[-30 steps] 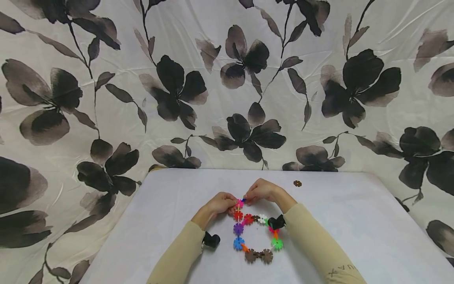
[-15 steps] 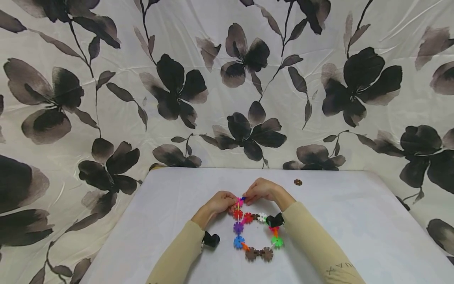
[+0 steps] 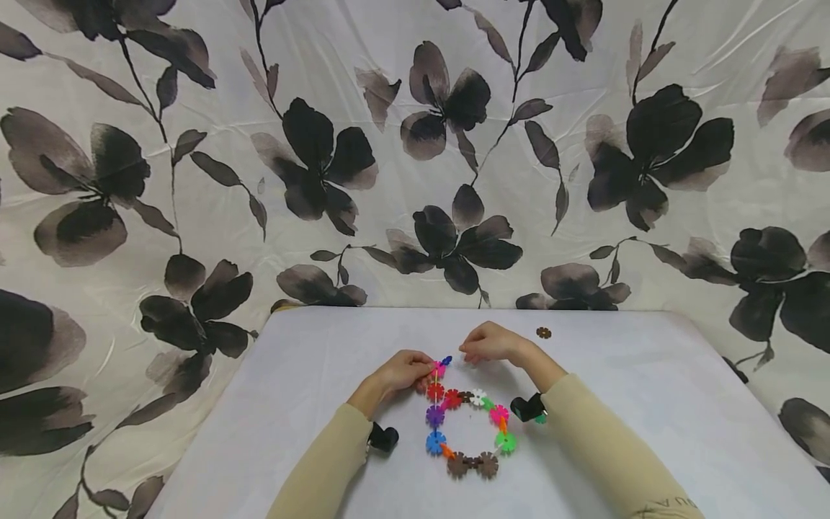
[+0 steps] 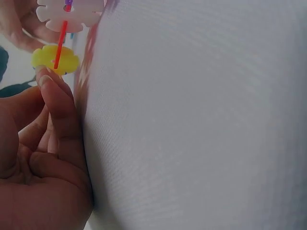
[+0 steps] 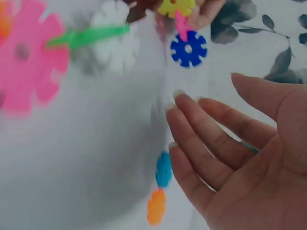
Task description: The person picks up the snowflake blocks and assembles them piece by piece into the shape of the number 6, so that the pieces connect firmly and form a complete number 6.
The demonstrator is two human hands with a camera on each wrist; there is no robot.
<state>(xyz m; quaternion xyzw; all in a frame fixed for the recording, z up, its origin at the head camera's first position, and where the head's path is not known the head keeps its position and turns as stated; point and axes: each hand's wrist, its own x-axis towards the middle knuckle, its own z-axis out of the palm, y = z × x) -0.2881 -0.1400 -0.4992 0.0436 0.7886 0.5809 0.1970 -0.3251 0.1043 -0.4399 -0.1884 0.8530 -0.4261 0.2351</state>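
Note:
My left hand (image 3: 405, 369) pinches the pink snowflake disc (image 3: 439, 370) at the far end of a chain of slotted snowflake discs. A dark blue disc (image 5: 188, 49) slots into that pink disc, and a yellow disc (image 4: 55, 60) sits beside the left fingertips. Below, more joined discs form a closed ring on the table, among them a purple disc (image 3: 435, 415), a bright green disc (image 3: 506, 442) and a brown disc (image 3: 457, 465). To the right of the dark blue disc, my right hand (image 3: 494, 342) is apart from the chain, its fingers loosely spread around nothing.
A loose brown disc (image 3: 544, 332) lies near the back of the white table (image 3: 337, 339). Part of a teal disc (image 3: 541, 418) shows beside the right wrist. Blue (image 5: 163, 169) and orange discs (image 5: 156, 206) appear in the right wrist view. Floral cloth (image 3: 454, 180) hangs behind.
My right hand has let go of the dark blue disc and moved right, leaving it joined to the pink disc. The left hand keeps its hold in nearly the same place.

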